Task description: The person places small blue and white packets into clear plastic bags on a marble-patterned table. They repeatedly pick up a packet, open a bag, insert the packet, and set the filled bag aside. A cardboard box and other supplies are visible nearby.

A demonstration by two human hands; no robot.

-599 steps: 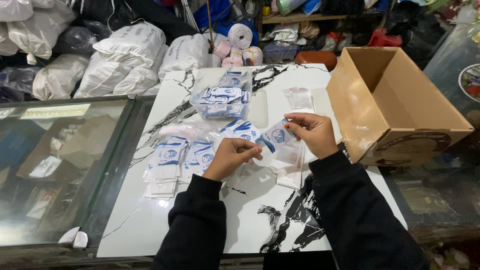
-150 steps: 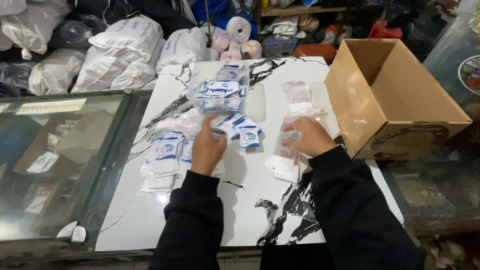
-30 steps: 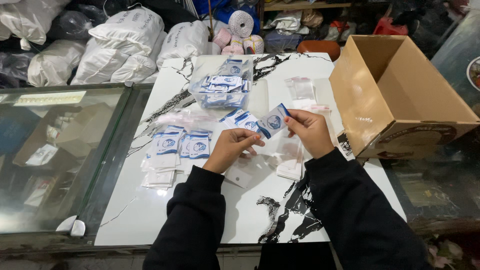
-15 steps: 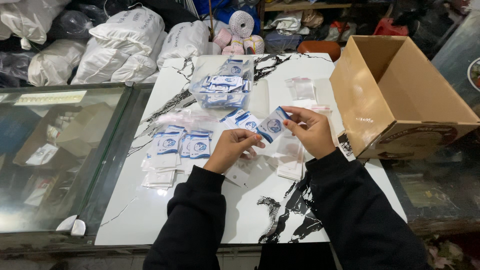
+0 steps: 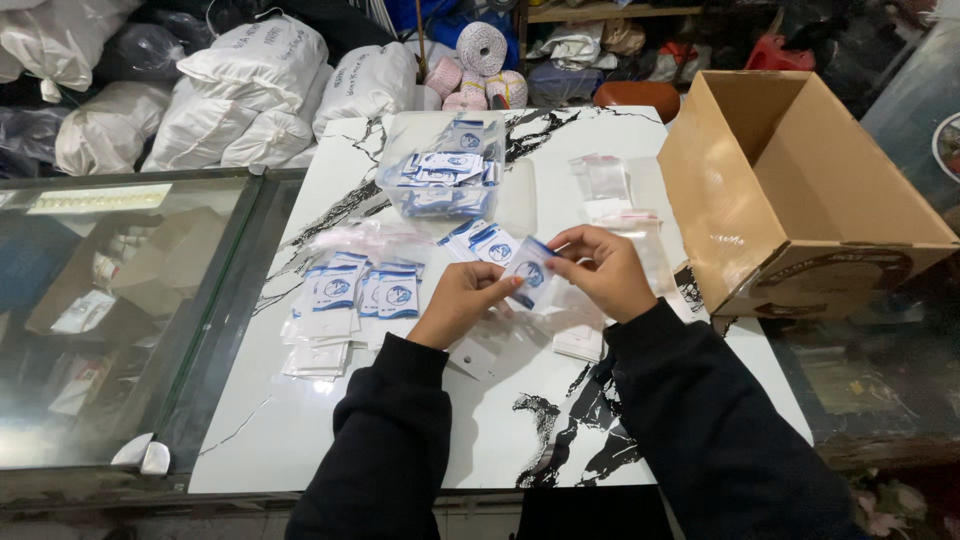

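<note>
Both my hands hold one small blue-and-white card (image 5: 527,270) together with a clear plastic sleeve above the white marble table (image 5: 400,440). My left hand (image 5: 462,300) pinches the lower left side, and my right hand (image 5: 603,270) pinches the top right. Finished packets (image 5: 345,300) lie in rows left of my left hand. More loose cards (image 5: 480,240) lie just beyond the hands. A clear bag full of cards (image 5: 445,180) sits farther back. Empty clear sleeves (image 5: 605,180) lie to the right.
An open cardboard box (image 5: 800,200) stands at the table's right edge. A glass display counter (image 5: 110,310) adjoins the table on the left. White sacks (image 5: 260,80) and rolls of twine (image 5: 480,50) are piled behind the table.
Over the last second the card has sunk slightly between my hands, which have drawn closer together. Earlier my left hand reached to the loose cards.
</note>
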